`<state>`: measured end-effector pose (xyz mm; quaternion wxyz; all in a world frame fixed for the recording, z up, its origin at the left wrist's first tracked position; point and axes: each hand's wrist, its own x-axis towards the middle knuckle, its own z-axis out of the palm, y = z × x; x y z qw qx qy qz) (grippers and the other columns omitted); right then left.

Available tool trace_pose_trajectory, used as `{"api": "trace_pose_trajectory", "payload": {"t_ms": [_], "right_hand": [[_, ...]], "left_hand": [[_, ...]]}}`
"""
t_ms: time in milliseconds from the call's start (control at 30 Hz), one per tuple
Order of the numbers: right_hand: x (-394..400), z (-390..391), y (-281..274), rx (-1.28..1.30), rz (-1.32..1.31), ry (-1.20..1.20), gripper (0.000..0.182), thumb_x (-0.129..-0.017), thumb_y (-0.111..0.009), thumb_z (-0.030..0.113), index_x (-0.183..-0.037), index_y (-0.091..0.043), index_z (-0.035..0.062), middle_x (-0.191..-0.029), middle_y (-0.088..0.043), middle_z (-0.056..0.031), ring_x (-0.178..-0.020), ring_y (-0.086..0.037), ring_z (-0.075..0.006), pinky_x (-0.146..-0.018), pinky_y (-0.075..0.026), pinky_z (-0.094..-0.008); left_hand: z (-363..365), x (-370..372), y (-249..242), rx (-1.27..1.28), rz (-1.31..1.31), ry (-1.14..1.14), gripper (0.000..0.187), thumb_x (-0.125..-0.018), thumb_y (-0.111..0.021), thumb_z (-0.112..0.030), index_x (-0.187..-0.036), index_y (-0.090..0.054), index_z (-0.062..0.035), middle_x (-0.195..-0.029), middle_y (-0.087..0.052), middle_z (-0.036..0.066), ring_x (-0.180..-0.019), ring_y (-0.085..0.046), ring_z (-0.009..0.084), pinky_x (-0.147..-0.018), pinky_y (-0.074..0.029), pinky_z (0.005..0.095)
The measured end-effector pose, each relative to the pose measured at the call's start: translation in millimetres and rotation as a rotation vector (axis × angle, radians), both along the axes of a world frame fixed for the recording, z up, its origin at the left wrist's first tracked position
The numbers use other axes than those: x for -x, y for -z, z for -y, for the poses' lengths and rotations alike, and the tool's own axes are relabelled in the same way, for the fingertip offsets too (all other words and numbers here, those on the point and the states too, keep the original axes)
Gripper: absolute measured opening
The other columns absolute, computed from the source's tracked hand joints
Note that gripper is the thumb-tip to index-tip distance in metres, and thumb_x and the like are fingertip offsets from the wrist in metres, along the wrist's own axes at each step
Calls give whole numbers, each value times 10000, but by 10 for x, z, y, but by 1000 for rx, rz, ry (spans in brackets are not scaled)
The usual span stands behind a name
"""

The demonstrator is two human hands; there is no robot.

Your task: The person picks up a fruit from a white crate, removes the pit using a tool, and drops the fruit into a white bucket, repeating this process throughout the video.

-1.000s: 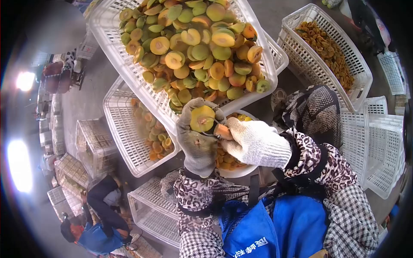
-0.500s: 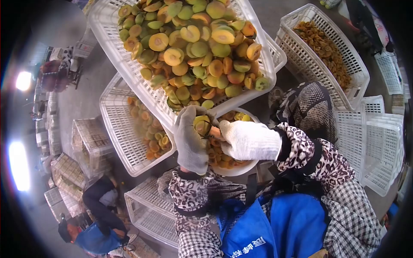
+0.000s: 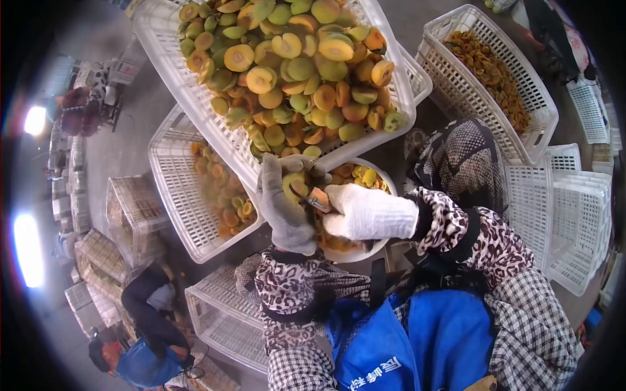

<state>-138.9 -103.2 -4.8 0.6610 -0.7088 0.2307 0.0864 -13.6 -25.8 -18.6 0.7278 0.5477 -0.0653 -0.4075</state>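
Note:
In a grey glove, my left hand is closed around a green-yellow peach half. My right hand, gloved in white, grips a small pitting knife by its orange-brown handle. The knife's dark curved blade lies against the fruit. Below both hands stands a round white bucket with cut fruit pieces in it, partly covered by my gloves. Just beyond the fingers, a white plastic crate is heaped with halved peaches.
To the left, a lower crate holds more fruit halves. A crate of shrivelled orange pieces stands at right, above stacked white crates. Another crate sits by my left arm. A person in blue is at lower left.
The peach half has turned in my left hand, and the knife has tilted so that its metal blade now shows. Both hands have shifted slightly left; the view has moved a little.

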Motion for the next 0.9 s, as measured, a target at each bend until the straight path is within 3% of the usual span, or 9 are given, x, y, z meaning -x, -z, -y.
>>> {"api": "trace_pose_trajectory", "payload": {"t_ms": [167,433,567,633,667,700,767,833,900], "right_hand": [[47,121,79,61,75,-41,277,-881,-494,201,-935,-586,-55,-642,-608,-142,-537,-621,-221,-482,-496,-324],[32,244,226,-1207,-188,-124,151,-789,-591,144,-872,-603,20,-617,-540,-18,-464,-489,-87,-394,-395,-240],[21,59,157,-715,-21,-123,230,-797,-610,195,-945,-616,18,-664,-578,-16,-484,-527,-120,-434,-439,-251],[-36,28,267,-268,56,-308,279,-825,-586,244,-979,-617,13,-689,-630,-78,-543,-616,-225,-527,-509,-332],[-37,-4,382,-23,140,-294,300,-823,-592,264,-988,-615,15,-704,-637,-121,-568,-632,-263,-549,-516,-364],[-7,-34,437,230,226,-275,321,-820,-597,283,-998,-613,16,-720,-644,-164,-592,-649,-301,-571,-523,-396],[146,-58,336,578,0,-287,216,-835,-621,239,-927,-586,47,-742,-644,-161,-693,-650,-346,-580,-518,-448],[409,-147,1504,1236,9,-622,321,-803,-625,226,-1079,-639,63,-773,-677,-103,-712,-684,-314,-528,-517,-478],[459,-60,1438,1016,-221,-679,349,-773,-639,192,-1102,-648,75,-841,-689,-76,-749,-686,-286,-508,-514,-492]], "left_hand": [[31,-7,-52,-71,146,95,472,-989,-446,-406,-833,-619,5,-741,-628,122,-672,-604,212,-655,-509,322],[14,-190,79,-201,50,215,375,-941,-525,-350,-793,-611,-17,-720,-621,121,-649,-599,217,-627,-509,330],[-244,-377,660,234,383,274,457,-880,-680,-150,-1268,-491,1,-930,-610,132,-743,-625,219,-670,-555,350],[-149,-375,145,368,-797,308,488,-885,-669,-116,-1304,-441,-12,-925,-603,128,-765,-620,227,-664,-558,347],[-234,1,-6,399,68,11,246,-927,-609,-173,-1083,-550,8,-820,-605,106,-730,-614,207,-669,-547,340],[-203,-364,-83,-6,-187,-68,203,-933,-589,-205,-930,-570,-3,-790,-607,85,-755,-612,207,-730,-522,331],[-481,-687,-4,-397,1426,-10,114,-920,-588,-113,-931,-594,0,-866,-624,93,-829,-597,224,-784,-489,348],[-486,-930,179,-120,576,-334,298,-873,-671,-122,-1127,-563,-10,-1071,-617,128,-940,-623,207,-811,-525,302],[-428,-963,116,-553,1532,-417,258,-872,-683,-137,-1088,-586,-34,-1055,-615,120,-928,-612,200,-793,-519,318]]}}
